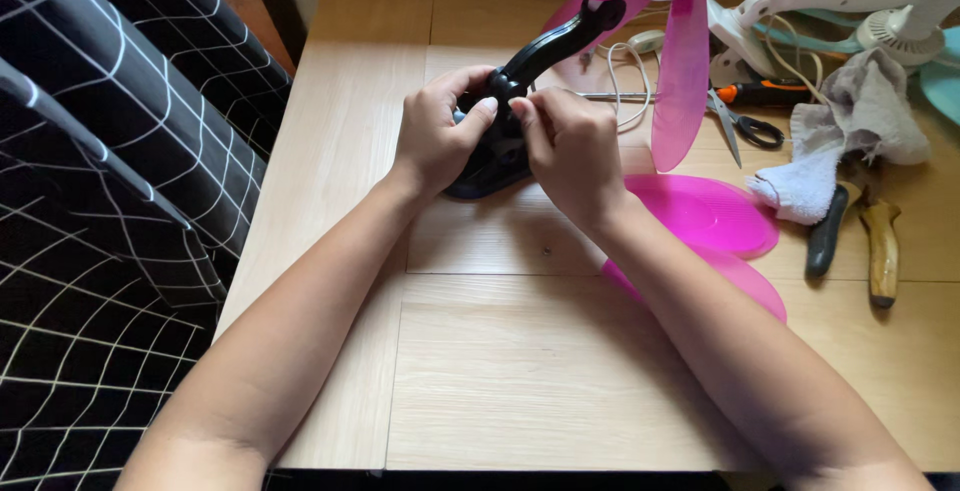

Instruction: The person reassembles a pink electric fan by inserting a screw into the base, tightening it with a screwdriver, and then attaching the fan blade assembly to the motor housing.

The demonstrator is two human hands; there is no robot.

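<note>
Your left hand (435,131) and right hand (570,146) close their fingers around the black fan base (495,156), steadying it on the bench (500,371).

- A home repair corner is suggested, not a real workshop.
- A light wooden table (470,371) is used as the work surface.
- Scissors (742,127), a screwdriver (762,94), a rag (850,131) and pliers (855,236) are laid out.
- Small fans in pink (683,71) and white (880,11) are seen in pieces.
- A black checked cloth (110,171) is hung beside the table.
</note>
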